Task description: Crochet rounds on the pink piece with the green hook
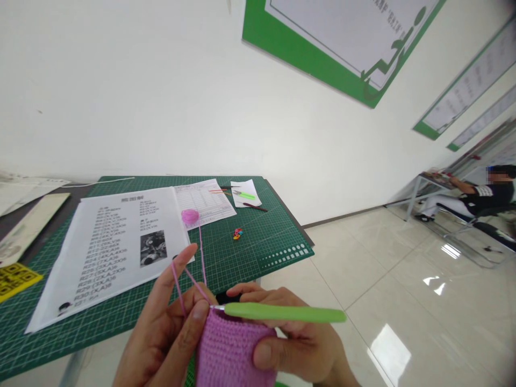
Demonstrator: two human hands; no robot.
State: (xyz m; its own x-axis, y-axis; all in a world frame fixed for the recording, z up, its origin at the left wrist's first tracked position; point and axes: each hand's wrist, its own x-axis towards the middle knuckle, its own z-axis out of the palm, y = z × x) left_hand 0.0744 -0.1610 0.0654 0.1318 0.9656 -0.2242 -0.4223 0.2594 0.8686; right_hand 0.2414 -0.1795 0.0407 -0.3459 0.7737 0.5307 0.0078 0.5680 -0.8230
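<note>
In the head view, before the near edge of the mat (226, 263), the piece (234, 352) is held between two hands. Its rim is pinched by the left hand (171, 328), thumb clamped beside the tip of the hook (282, 312); the left index is raised apart, with yarn (202, 258) looped round it. The piece's side is gripped by the right hand (300, 346), thumb pressed on; how the handle is held cannot be told. If the left pinch were eased, the stitch at the tip could be dropped. If the index were lowered, the yarn could be slackened. By a hard tug, the ball (190, 216) could be rolled off the papers (213, 204).
</note>
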